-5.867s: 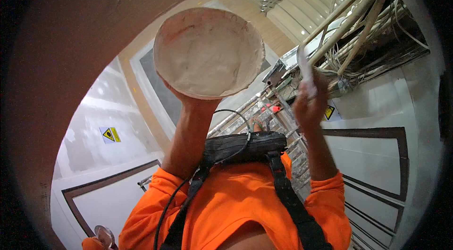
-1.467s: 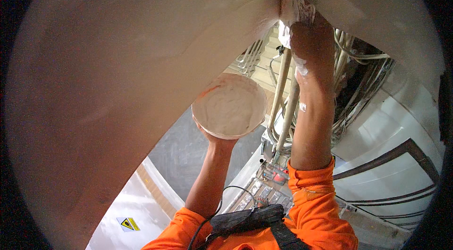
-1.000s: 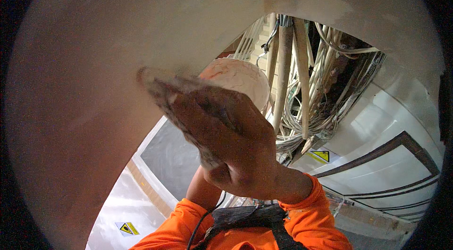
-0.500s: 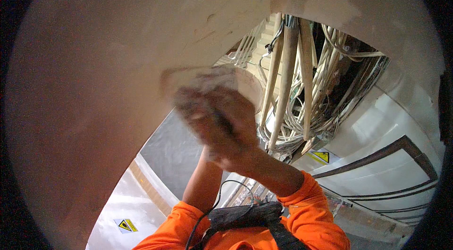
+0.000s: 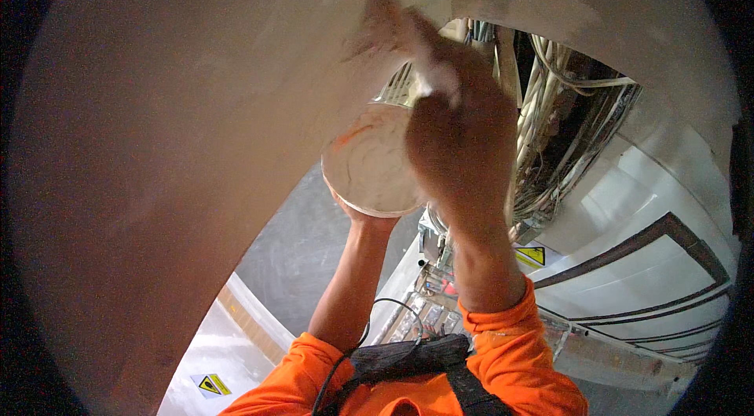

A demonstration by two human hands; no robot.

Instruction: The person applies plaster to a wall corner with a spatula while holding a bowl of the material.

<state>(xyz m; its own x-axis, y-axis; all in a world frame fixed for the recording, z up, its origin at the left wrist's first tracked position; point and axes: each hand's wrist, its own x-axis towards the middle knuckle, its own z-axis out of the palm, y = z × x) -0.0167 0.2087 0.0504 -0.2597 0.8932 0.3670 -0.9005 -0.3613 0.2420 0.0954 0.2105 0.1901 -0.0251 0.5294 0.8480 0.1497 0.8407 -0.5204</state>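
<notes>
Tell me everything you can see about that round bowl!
The bowl is round, with a thin pale rim and an orange-red smear inside its left wall. Pale, gently ridged paste lies inside. It seems held fairly level, its mouth facing up; the left hand supports it from below. The right hand hides part of its right side. I can't tell what it's made of.

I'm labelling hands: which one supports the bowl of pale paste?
The left hand, cupped beneath the bowl; the right hand is higher in the picture, hiding part of the bowl's edge.
</notes>
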